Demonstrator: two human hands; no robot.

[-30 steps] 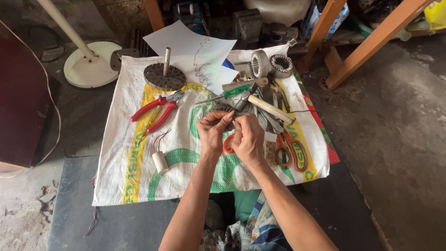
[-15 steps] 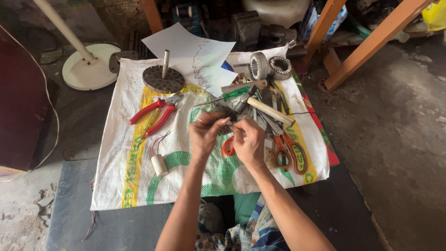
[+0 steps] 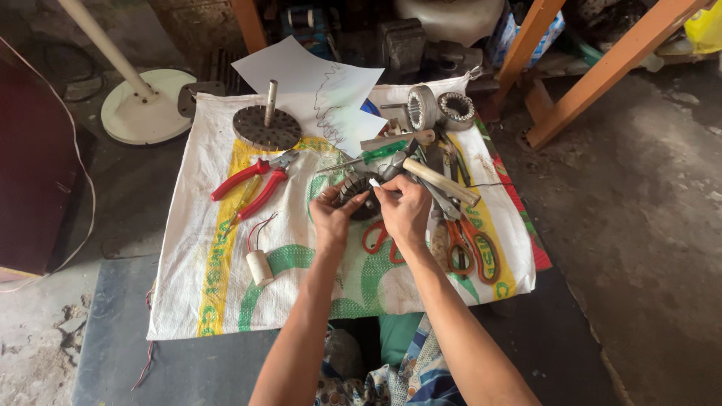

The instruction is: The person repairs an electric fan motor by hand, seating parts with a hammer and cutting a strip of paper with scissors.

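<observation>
Spread over a dark slab on a concrete workshop floor, a white woven sack (image 3: 203,293) w/ green and yellow print serves as the work surface. Near its centre the person's left hand (image 3: 329,222) cups a dark round motor stator (image 3: 359,197), fingers curled around its left edge, thumb on top. Right hand (image 3: 406,210) sits just right of the stator, thumb and forefinger pinched on a small white strip (image 3: 374,183) at the stator's upper rim; other fingers folded in. Both hands closed, stator held just above the sack.

Left of the stator: red-handled pliers (image 3: 252,184) lying at an angle, and below them a small white cylinder (image 3: 259,267) w/ red and white leads. Above-left of the stator, a perforated metal disc w/ upright shaft (image 3: 267,124), beside a sheet of white paper (image 3: 308,79) that overhangs the sack's far edge. Just above the stator, a green-handled screwdriver (image 3: 376,154); a wooden-handled hammer (image 3: 440,180) runs to its right. Below-right, orange-handled scissors (image 3: 470,240); a second red-handled tool (image 3: 376,239) shows partly under the right wrist. Far above-right, two round metal motor parts (image 3: 440,109) side by side. Well left of the stator, off the sack, a white fan base w/ pole (image 3: 147,113). Orange wooden legs (image 3: 594,75) stand at upper right.
</observation>
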